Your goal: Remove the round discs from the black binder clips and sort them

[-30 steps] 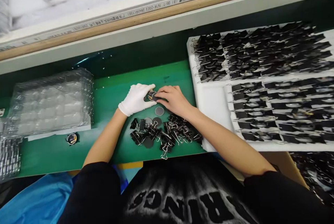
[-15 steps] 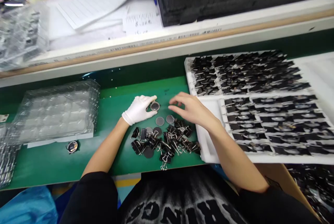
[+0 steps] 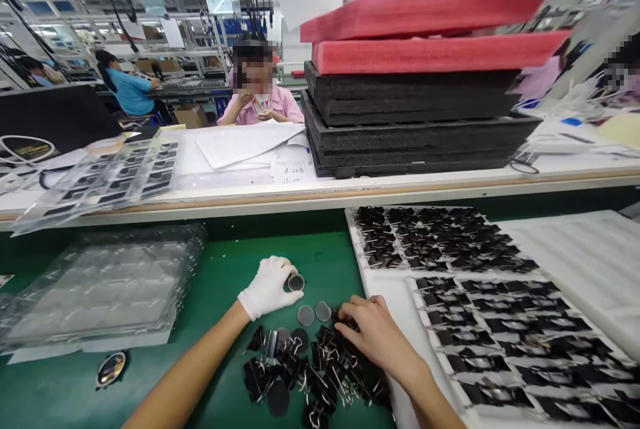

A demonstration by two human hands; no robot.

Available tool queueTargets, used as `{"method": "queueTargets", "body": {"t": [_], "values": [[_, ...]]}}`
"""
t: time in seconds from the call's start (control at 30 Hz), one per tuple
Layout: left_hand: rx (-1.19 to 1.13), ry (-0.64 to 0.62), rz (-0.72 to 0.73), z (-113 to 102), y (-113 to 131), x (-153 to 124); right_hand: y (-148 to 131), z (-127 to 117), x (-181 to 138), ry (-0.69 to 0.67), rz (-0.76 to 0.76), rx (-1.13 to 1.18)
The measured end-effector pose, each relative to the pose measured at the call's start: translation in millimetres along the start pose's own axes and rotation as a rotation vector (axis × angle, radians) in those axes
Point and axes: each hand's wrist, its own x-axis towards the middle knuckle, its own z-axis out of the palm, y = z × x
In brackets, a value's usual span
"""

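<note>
Left hand (image 3: 271,287) around disc (image 3: 297,282), right hand (image 3: 374,334) at clips (image 3: 327,357)

The left hand (image 3: 270,287) partly hides a round piece (image 3: 296,281); right of the right hand (image 3: 376,334), a white tray (image 3: 397,285) is cut off.

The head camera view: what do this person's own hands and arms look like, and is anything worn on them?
The left hand wears a plain white glove that ends at the wrist. The right hand is ungloved. The left forearm and right forearm are bare where visible; no sleeves show.
</note>
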Motion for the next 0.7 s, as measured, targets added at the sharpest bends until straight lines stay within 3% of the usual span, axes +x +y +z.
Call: {"method": "queueTargets", "body": {"t": [0.17, 0.27, 0.33, 0.47, 0.6, 0.7], "values": [[0.007, 0.083, 0.018, 3.4, -2.9, -7.1, 3.8, 5.1, 7.4, 0.163, 0.025, -0.130], [0.047, 0.073, 0.104, 4.4, -3.8, -9.4, 3.9, -6.7, 11.2, 0.201, 0.018, -0.069], [0.043, 0.093, 0.085, 4.4, -2.6, -9.0, 3.3, -19.1, 19.2, 0.208, -0.016, -0.002], [0.025, 0.121, -0.071, 4.0, 2.4, -4.0, 4.9, -30.2, 57.6, 0.089, -0.106, 0.097], [0.041, 0.045, -0.090, 4.2, 5.3, 1.1, 12.9, -10.4, 97.6, -0.026, -0.138, 0.211], [0.046, 0.029, -0.067, 4.9, 4.6, 2.2, 17.1, 3.8, 108.2, -0.051, -0.100, 0.295]]}}
